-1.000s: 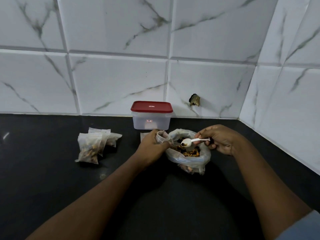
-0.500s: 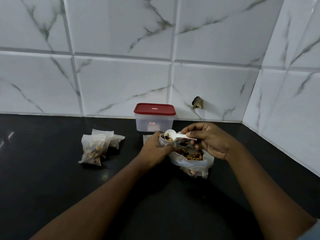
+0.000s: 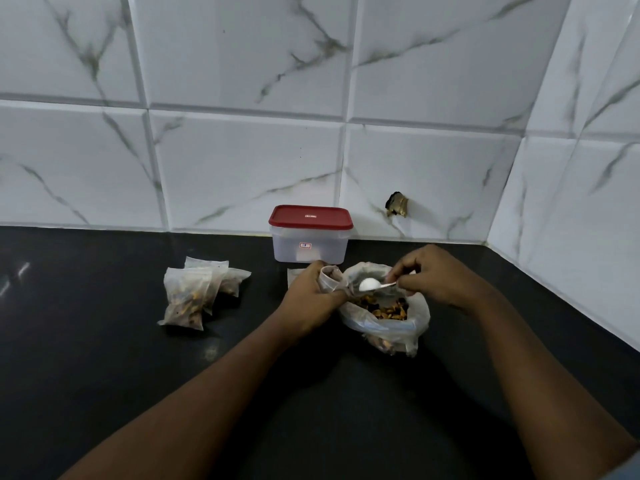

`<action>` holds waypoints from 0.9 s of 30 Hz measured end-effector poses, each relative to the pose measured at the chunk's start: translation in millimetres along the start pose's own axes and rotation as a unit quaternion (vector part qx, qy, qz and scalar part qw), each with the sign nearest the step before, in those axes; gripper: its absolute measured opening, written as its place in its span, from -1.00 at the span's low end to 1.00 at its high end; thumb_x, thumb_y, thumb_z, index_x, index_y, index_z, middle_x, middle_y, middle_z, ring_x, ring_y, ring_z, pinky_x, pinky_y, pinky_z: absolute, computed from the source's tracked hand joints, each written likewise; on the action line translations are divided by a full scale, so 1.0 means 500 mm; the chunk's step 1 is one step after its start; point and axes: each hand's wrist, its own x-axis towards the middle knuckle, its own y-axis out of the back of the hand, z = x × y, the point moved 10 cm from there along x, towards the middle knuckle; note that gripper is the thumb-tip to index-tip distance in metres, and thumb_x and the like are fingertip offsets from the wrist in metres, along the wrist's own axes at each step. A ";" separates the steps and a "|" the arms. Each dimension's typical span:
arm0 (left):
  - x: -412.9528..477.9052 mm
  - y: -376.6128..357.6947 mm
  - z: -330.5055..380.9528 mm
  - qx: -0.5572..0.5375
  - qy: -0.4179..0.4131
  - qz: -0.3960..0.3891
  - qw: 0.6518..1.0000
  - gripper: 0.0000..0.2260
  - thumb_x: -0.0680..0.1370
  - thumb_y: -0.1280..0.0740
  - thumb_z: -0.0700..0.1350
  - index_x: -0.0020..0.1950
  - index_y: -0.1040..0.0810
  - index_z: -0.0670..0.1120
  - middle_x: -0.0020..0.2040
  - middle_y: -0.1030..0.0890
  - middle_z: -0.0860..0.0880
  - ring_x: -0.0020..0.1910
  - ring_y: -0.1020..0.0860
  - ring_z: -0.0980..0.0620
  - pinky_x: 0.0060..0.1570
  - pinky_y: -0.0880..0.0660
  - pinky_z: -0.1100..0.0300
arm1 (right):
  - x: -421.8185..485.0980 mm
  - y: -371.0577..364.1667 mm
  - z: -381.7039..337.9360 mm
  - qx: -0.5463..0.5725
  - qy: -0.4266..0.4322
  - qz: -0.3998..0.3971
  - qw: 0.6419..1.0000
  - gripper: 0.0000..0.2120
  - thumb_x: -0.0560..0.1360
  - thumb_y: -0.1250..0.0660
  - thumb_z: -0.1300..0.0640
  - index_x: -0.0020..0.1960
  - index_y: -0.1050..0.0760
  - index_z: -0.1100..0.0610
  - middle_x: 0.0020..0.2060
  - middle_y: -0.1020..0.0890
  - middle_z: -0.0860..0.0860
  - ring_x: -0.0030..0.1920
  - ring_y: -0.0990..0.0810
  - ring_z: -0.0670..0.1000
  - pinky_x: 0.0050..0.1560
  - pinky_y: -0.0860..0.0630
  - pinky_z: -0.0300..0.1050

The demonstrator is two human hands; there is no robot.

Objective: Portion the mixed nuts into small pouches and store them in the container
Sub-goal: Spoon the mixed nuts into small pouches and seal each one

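Left hand [image 3: 311,292]: grips small pouch [image 3: 329,277], mouth up | Right hand [image 3: 433,275]: pinches white spoon [image 3: 369,284] over my open bag [image 3: 384,332] of mixed nuts [image 3: 384,308] | Container [image 3: 310,237]: lidded, behind my hands | Filled pouches [image 3: 194,292]: left on bench [image 3: 104,358]

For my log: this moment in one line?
left hand: holds small pouch | right hand: holds spoon over nut bag | container: lidded

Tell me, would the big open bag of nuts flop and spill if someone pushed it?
Probably floppy: the big bag is thin, crinkled plastic that slumps on the counter. It likely sags around its load, since the nuts pile low inside. With its mouth wide open, a hard shove might spill some.
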 end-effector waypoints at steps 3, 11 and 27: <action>0.001 0.000 0.002 0.006 -0.005 0.002 1.000 -0.72 0.54 -0.52 -0.12 0.18 -0.54 0.04 0.09 -0.66 0.04 0.09 -0.65 0.08 0.07 -0.60 0.15 | 0.006 -0.039 -0.004 -0.070 0.003 -0.029 0.997 -0.80 0.55 -0.44 0.20 -0.03 -0.76 -0.08 -0.13 -0.70 -0.16 -0.15 -0.65 -0.16 -0.16 -0.50 -0.26; -0.001 0.001 0.003 0.008 -0.001 -0.004 1.000 -0.73 0.55 -0.49 -0.14 0.19 -0.52 0.06 0.11 -0.65 0.05 0.10 -0.64 0.08 0.12 -0.62 0.10 | 0.000 0.029 0.013 -0.061 -0.023 0.049 0.997 -0.85 0.52 -0.45 0.16 -0.14 -0.74 -0.05 -0.16 -0.73 -0.10 -0.14 -0.69 -0.03 -0.14 -0.65 -0.02; -0.005 -0.005 0.005 -0.002 -0.003 -0.015 1.000 -0.75 0.57 -0.47 -0.15 0.18 -0.52 0.06 0.09 -0.66 0.05 0.06 -0.66 0.12 0.00 -0.60 0.21 | -0.004 -0.005 0.014 -0.105 -0.047 -0.008 0.993 -0.87 0.55 -0.43 0.17 -0.06 -0.76 0.02 -0.14 -0.74 -0.10 -0.16 -0.70 -0.07 -0.16 -0.62 -0.10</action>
